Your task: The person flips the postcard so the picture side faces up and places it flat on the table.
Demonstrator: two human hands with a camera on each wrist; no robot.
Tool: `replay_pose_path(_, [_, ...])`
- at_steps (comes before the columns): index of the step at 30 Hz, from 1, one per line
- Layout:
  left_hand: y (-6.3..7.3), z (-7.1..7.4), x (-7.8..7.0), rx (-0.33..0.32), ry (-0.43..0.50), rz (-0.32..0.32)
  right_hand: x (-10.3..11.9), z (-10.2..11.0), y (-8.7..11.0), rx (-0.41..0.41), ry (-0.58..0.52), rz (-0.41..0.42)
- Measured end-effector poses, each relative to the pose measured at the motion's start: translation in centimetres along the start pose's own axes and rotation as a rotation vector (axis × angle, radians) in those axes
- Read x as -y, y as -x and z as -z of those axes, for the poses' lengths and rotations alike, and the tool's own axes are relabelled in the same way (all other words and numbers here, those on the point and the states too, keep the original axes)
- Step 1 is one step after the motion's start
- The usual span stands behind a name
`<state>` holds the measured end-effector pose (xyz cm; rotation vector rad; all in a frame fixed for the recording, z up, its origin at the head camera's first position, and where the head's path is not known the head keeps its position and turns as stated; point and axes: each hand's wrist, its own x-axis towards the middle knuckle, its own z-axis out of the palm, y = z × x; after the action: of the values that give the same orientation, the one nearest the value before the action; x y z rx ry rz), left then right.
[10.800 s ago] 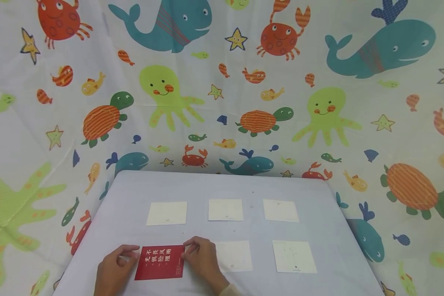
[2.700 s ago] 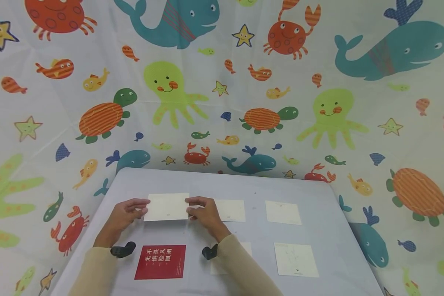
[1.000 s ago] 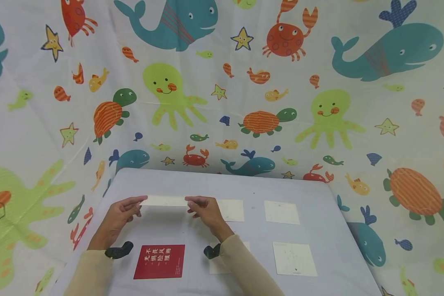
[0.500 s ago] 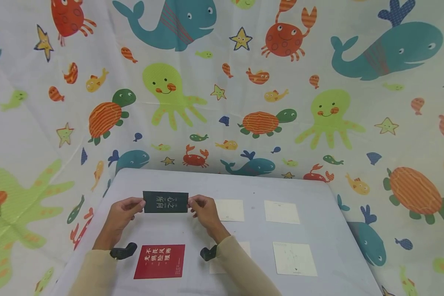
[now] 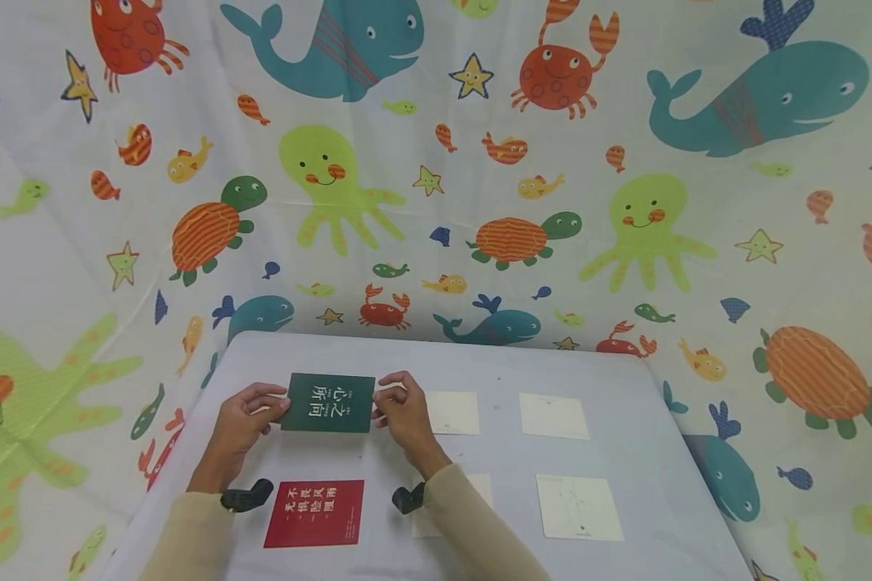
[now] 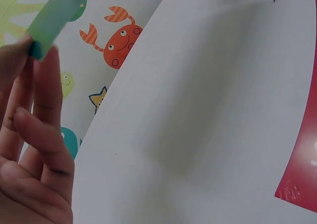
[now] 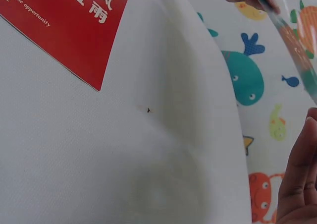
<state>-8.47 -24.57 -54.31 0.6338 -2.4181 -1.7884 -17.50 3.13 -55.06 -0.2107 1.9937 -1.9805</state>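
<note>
A dark green card [image 5: 329, 403] with white Chinese characters is held up over the far left of the table, printed face toward the head camera. My left hand [image 5: 245, 421] pinches its left edge; in the left wrist view thumb and fingertip meet on the card's corner [image 6: 49, 28]. At the opposite edge, my right hand [image 5: 409, 421] holds the card between thumb and fingers, partly hidden at the border of the right wrist view. Closer to me a red card [image 5: 315, 514] with white characters lies flat, between my forearms.
Pale cards lie to the right: a far middle card [image 5: 456, 413], a far right card [image 5: 554, 415], a near right card [image 5: 580, 507] and a near middle card [image 5: 480, 486] partly covered by my right sleeve. Behind the white table [image 5: 523, 516] hangs a sea-animal curtain [image 5: 421, 137].
The card in my hands was lifted from the far left, pale side showing, then flipped so its green face shows; it now tilts more toward the camera. The red card has stayed put since my hands left it.
</note>
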Motion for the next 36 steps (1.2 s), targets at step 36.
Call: replay_pose_path(36, [-0.2,0.68,0.01,0.032,-0.072,0.013,-0.14,-0.12,-0.16,0.042,0.023,-0.031])
